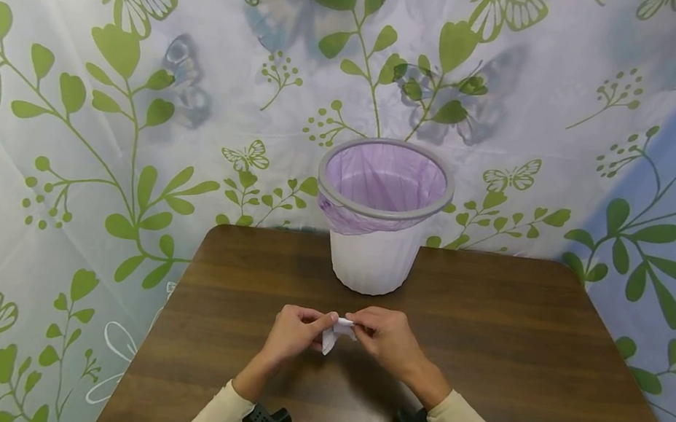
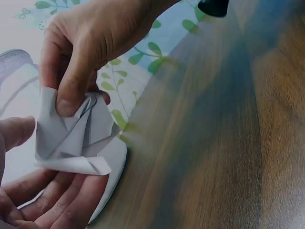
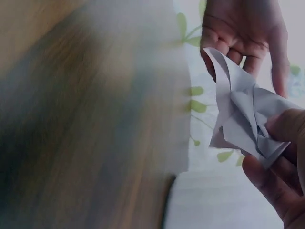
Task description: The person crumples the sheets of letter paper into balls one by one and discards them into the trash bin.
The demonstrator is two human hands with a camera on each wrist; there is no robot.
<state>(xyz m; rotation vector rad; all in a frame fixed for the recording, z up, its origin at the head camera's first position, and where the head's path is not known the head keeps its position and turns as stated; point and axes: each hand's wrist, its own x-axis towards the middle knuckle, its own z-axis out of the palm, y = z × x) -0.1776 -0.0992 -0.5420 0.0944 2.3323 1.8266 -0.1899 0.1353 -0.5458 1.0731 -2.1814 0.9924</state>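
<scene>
A crumpled, folded piece of white paper (image 1: 329, 339) is held between both hands, above the table in front of the bin. My right hand (image 1: 391, 339) pinches it between thumb and fingers; in the right wrist view the creased paper (image 3: 240, 112) fans out from that pinch. The left hand (image 1: 292, 335) holds the opposite side. In the left wrist view its curled fingers (image 2: 71, 198) lie under the rolled lower edge of the paper (image 2: 62, 138), while the thumb (image 2: 16, 132) is beside the paper's side edge.
Behind the hands, a white bin (image 1: 372, 264) with a grey rim and a purple liner (image 1: 343, 221) stands at the back of the brown wooden table (image 1: 505, 326). A curtain (image 1: 202, 145) with leaf and butterfly prints hangs behind. Dark bands (image 1: 271, 420) are on both wrists.
</scene>
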